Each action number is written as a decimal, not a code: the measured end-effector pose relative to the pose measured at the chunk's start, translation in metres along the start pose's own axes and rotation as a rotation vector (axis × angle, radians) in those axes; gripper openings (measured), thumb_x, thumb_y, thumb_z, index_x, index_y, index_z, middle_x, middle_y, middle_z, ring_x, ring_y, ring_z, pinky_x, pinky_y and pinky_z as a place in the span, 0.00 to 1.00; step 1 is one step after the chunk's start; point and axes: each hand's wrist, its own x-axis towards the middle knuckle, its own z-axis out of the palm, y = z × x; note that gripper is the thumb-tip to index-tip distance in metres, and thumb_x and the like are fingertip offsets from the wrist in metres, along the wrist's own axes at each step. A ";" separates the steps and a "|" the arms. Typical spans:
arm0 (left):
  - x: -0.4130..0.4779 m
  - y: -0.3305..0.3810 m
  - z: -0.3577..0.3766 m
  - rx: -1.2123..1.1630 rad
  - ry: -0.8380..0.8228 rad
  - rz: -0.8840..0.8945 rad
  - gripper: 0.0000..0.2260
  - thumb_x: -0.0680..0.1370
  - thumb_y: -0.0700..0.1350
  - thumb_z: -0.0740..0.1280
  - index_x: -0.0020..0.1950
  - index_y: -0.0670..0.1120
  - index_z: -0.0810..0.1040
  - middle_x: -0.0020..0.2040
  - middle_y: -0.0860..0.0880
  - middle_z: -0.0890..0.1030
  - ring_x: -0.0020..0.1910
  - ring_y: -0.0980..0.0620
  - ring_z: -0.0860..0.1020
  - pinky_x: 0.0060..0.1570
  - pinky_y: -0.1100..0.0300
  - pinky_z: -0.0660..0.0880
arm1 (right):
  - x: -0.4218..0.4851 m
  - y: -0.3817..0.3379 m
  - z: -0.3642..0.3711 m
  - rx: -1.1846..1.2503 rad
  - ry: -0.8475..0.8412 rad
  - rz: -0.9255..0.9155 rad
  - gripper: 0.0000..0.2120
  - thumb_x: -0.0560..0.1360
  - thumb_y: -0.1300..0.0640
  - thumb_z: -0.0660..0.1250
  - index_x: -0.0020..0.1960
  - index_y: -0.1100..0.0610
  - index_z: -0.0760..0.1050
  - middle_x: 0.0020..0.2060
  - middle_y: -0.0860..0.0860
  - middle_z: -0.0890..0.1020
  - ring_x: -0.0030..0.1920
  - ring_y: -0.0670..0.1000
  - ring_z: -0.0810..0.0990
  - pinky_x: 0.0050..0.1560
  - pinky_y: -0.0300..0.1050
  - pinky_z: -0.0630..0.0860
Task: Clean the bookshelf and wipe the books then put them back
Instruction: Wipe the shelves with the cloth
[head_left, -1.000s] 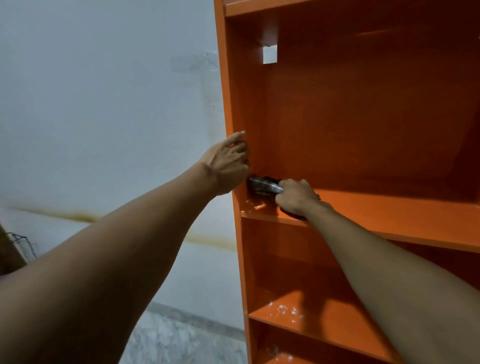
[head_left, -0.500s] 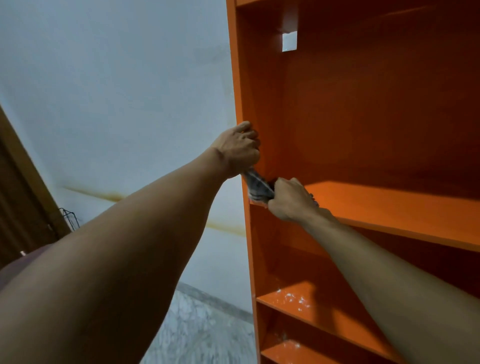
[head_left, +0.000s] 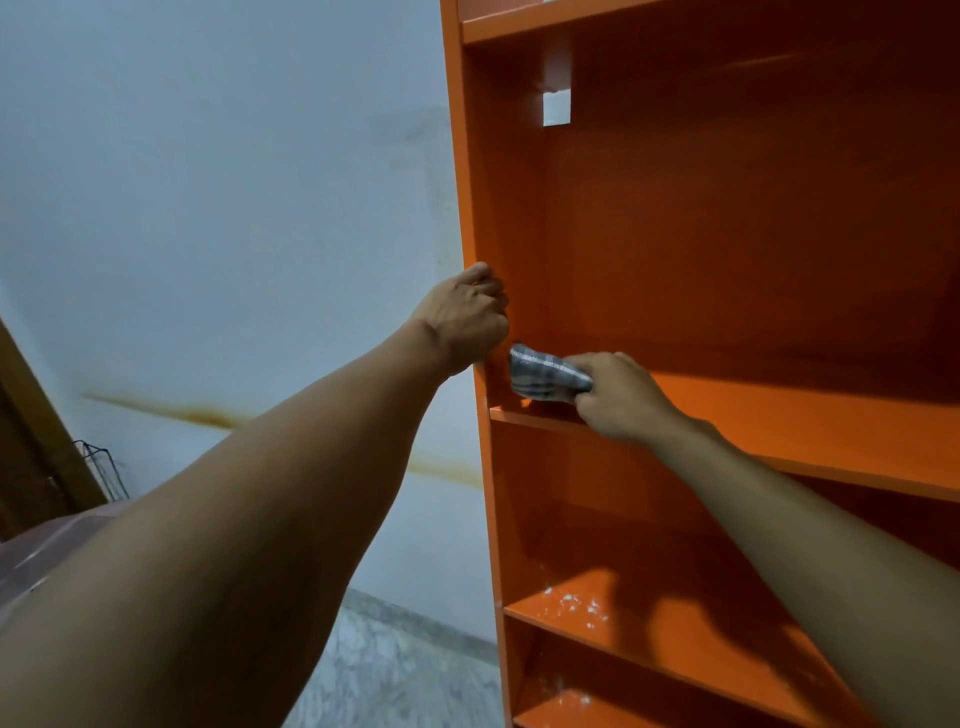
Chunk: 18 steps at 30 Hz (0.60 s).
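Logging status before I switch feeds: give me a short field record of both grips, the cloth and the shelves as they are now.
left grip: holds the front edge of the bookshelf left side panel
right grip: holds the bunched cloth
cloth position: on the middle shelf, at its left end by the side panel
lower shelf: white specks near its front left
books: none in view

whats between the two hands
The grey cloth, gripped by the right hand, sits between it and the left hand holding the bookshelf side panel; head view.
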 end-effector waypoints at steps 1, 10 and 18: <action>0.000 0.000 0.000 -0.002 0.004 0.000 0.20 0.78 0.52 0.68 0.66 0.45 0.76 0.70 0.46 0.74 0.74 0.46 0.66 0.73 0.51 0.57 | 0.003 0.001 0.009 -0.045 -0.038 0.060 0.21 0.69 0.63 0.61 0.55 0.44 0.80 0.45 0.54 0.84 0.53 0.62 0.77 0.43 0.47 0.72; -0.003 -0.001 0.005 -0.077 0.044 0.018 0.14 0.80 0.51 0.65 0.62 0.46 0.79 0.64 0.46 0.79 0.70 0.47 0.70 0.75 0.51 0.54 | 0.045 -0.045 0.020 -0.303 -0.410 0.424 0.37 0.65 0.48 0.76 0.69 0.52 0.65 0.58 0.52 0.66 0.68 0.61 0.63 0.64 0.61 0.70; -0.007 -0.008 0.016 -0.090 0.101 0.070 0.12 0.81 0.48 0.63 0.61 0.47 0.79 0.64 0.46 0.79 0.71 0.46 0.70 0.76 0.50 0.51 | 0.024 -0.059 0.027 -0.360 -0.342 0.312 0.24 0.70 0.58 0.66 0.65 0.54 0.65 0.60 0.54 0.70 0.46 0.54 0.73 0.41 0.47 0.75</action>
